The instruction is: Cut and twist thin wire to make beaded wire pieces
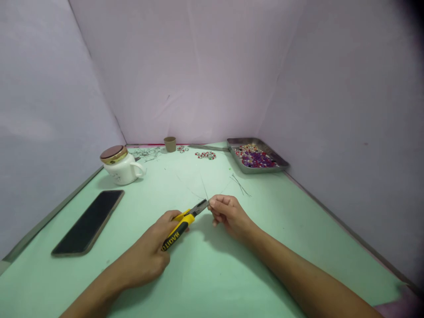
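Both bare hands were held near the middle of the pale green tabletop [318, 247]. By the left hand [154, 243], a pair of pliers with yellow-and-black handles and a grey metal nose [188, 220] was gripped, the fingers wrapped around the handles and the nose pointed toward the other hand. By the right hand [230, 215], a thin, dark metal wire [205, 189] was pinched between thumb and fingers just beside the plier tips; whether it was also caught in the jaws could not be told. Further fine strands were faintly seen fanned around it.

Beyond the right hand, a few short, dark loose wires [241, 185] were laid crossed. Farther off, a rectangular grey metal tray [265, 170] was filled partly with purple, red and pale beads [257, 158]. Near it, a small cluster of red and clear beads [206, 155] was spread, with a small olive-brown cup [170, 145] set to its left. On the left side, a white lidded mug [123, 171] was placed beyond a black-screened phone [88, 223].
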A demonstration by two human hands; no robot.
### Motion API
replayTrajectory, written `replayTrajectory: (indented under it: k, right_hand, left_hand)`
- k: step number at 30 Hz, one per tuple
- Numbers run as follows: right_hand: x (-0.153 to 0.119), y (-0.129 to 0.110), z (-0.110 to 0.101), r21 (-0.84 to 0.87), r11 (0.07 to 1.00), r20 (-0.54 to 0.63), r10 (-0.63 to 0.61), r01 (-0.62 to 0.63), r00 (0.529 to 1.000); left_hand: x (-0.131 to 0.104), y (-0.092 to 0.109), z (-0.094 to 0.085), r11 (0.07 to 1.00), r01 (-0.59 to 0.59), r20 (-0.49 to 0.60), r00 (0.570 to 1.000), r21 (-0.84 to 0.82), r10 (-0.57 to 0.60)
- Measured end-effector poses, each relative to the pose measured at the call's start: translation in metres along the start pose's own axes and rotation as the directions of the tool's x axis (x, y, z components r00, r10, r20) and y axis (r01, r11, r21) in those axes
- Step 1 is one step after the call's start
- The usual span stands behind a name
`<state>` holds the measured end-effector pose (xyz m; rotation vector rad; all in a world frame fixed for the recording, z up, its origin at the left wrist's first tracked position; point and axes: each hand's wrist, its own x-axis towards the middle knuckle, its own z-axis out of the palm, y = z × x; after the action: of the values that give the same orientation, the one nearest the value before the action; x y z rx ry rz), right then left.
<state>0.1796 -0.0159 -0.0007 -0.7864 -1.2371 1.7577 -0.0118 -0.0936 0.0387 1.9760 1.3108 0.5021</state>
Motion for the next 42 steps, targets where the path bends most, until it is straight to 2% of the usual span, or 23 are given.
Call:
replayTrajectory:
  k: [10, 17, 26, 42]
  right_hand:
    - [0.000, -0.003, 0.002, -0.001, 1.000, 0.007, 0.031, -0.031, 0.999]
    - [-0.001, -0.002, 0.003, -0.025, 0.999, 0.022, 0.031, -0.031, 0.999]
    - [-0.002, -0.002, 0.005, 0.053, 0.997, 0.047, 0.057, -0.059, 0.997]
    - [-0.004, -0.002, 0.010, 0.063, 0.998, 0.048, 0.027, -0.030, 0.998]
  left_hand:
    - [-0.001, 0.000, -0.010, 0.989, 0.073, 0.109, 0.992, -0.126, -0.059]
    - [0.000, 0.000, -0.009, 0.994, 0.086, 0.124, 0.989, -0.066, -0.077]
    - [0.001, 0.002, -0.004, 0.996, 0.094, 0.099, 0.991, 0.004, -0.094]
    - [0.002, -0.004, 0.008, 0.995, 0.099, 0.011, 0.995, 0.032, -0.100]
